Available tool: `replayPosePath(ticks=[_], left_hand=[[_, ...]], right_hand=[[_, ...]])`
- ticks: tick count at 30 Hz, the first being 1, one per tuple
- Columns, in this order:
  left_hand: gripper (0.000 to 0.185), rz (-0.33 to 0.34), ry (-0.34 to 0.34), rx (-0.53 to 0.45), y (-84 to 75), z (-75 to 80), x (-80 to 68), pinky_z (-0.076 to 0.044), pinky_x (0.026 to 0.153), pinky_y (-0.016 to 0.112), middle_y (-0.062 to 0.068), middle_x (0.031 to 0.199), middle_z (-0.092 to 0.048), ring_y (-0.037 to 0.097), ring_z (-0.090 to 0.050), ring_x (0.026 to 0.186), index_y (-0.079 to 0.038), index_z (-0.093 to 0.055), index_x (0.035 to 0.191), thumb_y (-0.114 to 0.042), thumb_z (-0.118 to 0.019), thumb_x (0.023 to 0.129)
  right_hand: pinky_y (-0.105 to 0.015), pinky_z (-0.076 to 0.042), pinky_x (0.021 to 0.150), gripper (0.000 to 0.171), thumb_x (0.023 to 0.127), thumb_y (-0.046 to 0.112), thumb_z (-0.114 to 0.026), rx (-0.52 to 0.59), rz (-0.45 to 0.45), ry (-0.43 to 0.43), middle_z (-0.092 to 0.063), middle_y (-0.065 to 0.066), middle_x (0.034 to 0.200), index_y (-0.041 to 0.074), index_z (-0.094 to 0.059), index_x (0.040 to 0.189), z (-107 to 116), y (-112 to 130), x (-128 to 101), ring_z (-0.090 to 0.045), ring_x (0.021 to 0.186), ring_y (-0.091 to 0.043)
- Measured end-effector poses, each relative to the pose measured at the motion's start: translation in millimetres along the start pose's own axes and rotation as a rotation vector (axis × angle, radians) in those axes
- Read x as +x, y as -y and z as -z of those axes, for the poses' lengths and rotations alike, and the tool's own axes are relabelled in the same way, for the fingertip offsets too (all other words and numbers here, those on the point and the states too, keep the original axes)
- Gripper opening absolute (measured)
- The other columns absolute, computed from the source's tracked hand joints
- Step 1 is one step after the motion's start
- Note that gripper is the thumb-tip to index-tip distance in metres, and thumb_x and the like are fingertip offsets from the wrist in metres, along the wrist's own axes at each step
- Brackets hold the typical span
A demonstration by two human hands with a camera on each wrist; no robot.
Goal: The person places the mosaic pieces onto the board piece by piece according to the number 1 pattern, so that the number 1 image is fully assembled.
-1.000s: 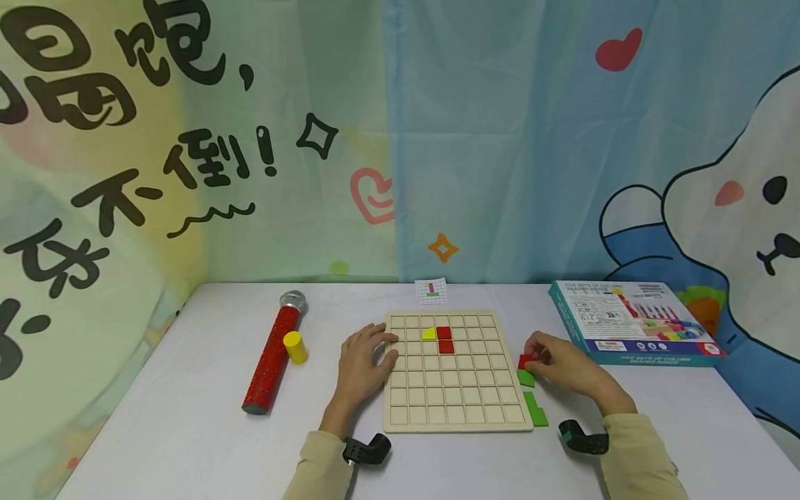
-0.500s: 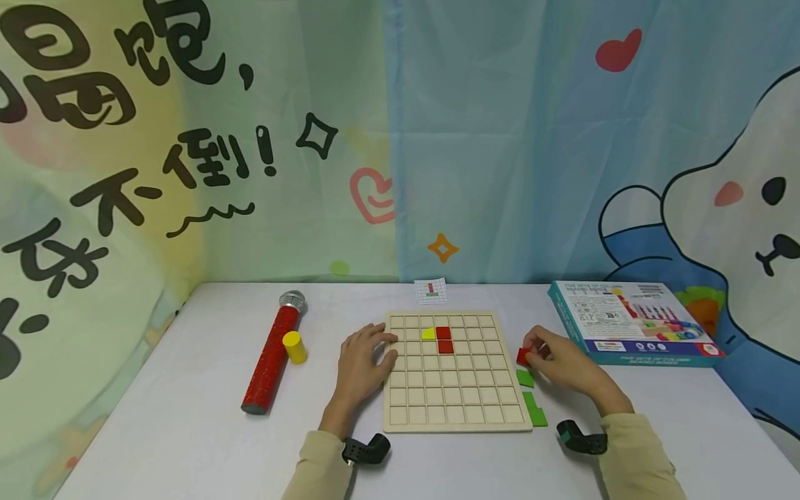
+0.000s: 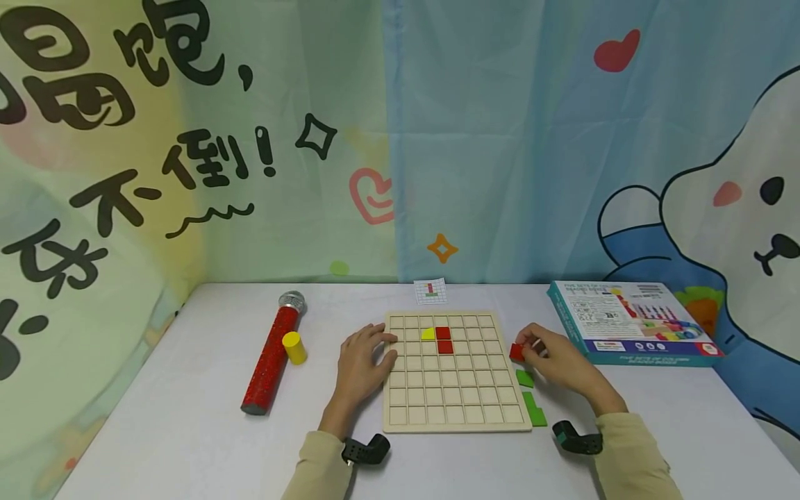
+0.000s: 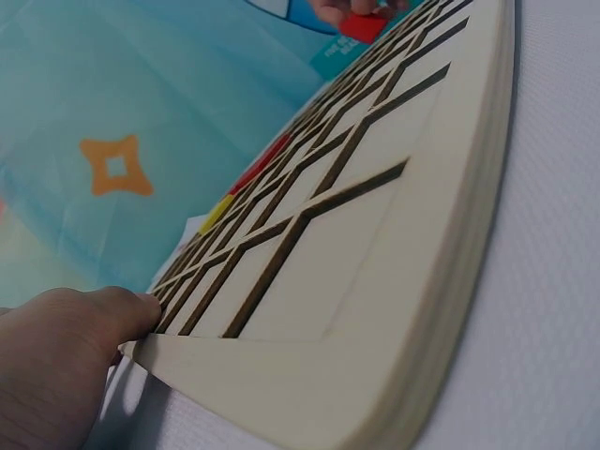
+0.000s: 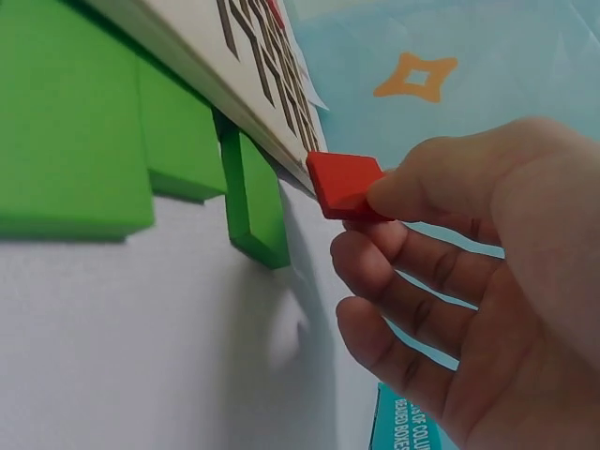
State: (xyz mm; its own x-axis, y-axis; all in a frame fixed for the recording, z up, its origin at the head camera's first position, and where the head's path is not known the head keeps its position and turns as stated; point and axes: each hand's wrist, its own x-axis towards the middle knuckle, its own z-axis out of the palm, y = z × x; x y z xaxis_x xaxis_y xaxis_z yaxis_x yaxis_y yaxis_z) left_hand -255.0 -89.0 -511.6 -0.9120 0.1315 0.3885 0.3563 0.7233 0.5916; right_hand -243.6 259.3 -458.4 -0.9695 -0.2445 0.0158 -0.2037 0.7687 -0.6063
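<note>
My right hand (image 3: 565,361) pinches a red square tile (image 5: 345,186) between thumb and fingers, just off the right edge of a wooden grid board (image 3: 456,415). In the right wrist view the tile is lifted above the tabletop. My left hand (image 3: 365,364) rests at the board's left edge, with thumb and fingertips touching it. On the board, a yellow piece (image 3: 428,334) sits beside two red squares (image 3: 443,333) set one below the other. Along the right side of the board lie a small green tile (image 3: 525,378) and a larger stepped green piece (image 3: 534,410).
A small pattern card (image 3: 430,292) lies behind the board. To the left are a red microphone (image 3: 271,361) and a yellow cylinder (image 3: 295,347). A teal game box (image 3: 637,323) lies at the back right of the white table (image 3: 187,430).
My right hand has drawn the red tile off the small green tile and moved it slightly left and up, towards the board. The left hand stays in place.
</note>
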Motion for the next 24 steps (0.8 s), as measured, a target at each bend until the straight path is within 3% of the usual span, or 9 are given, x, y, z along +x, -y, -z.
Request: replayPosePath(ticks=[10,24], left_hand=[[0.021,-0.005,-0.008,-0.002,0.2,0.9,0.2,-0.031,0.107,0.055,0.009,0.13,-0.06,0.03,-0.047,0.13,-0.02,-0.069,0.106,-0.024,-0.066,0.085],[0.022,-0.005,-0.001,-0.014,1.6,-0.9,0.0,-0.03,0.107,0.056,0.009,0.13,-0.06,0.03,-0.046,0.13,-0.02,-0.069,0.106,-0.025,-0.065,0.086]], right_hand=[[-0.026,-0.048,0.067,0.012,0.091,0.009,-0.056,0.009,0.041,-0.004,-0.064,-0.006,0.096,0.009,-0.057,0.104,-3,6,3,-0.057,0.085,-0.016],[-0.024,-0.049,0.068,0.011,0.091,0.01,-0.059,0.075,0.079,-0.001,-0.065,-0.008,0.099,0.009,-0.058,0.101,-14,11,6,-0.058,0.085,-0.017]])
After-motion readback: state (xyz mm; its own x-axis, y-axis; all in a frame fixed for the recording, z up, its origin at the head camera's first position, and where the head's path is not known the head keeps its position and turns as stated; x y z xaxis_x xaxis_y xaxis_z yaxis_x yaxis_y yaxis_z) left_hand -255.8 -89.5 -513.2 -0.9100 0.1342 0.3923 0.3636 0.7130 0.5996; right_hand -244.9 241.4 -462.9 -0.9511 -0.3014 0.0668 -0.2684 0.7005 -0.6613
